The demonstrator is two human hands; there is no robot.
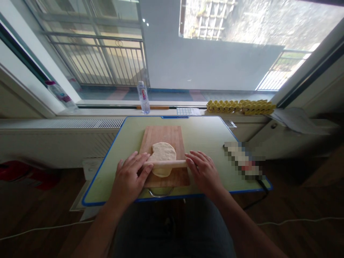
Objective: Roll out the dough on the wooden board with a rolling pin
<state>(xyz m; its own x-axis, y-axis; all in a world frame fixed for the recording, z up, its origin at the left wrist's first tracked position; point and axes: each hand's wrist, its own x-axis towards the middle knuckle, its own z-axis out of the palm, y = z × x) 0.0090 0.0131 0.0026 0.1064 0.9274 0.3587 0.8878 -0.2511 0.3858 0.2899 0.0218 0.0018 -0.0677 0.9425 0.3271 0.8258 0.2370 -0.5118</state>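
A flattened piece of pale dough (163,151) lies on a wooden cutting board (163,132), with a notch in its left edge. Across its nearer half rests a thin wooden rolling pin (170,163), roughly level from left to right. My left hand (130,177) grips the pin's left end, thumb on the near side and fingers over the far side. At the other end, my right hand (205,172) is closed around the pin, just beyond the board's right edge. Both palms hide the pin's tips. A metal handle (160,195) shows at the board's near edge.
The board sits on a small light-green table (205,134) with blue edging. To the right lies a blurred-out object (243,161) with a black cord. On the windowsill stand a plastic bottle (143,98), another bottle (61,96) and yellow egg trays (239,106).
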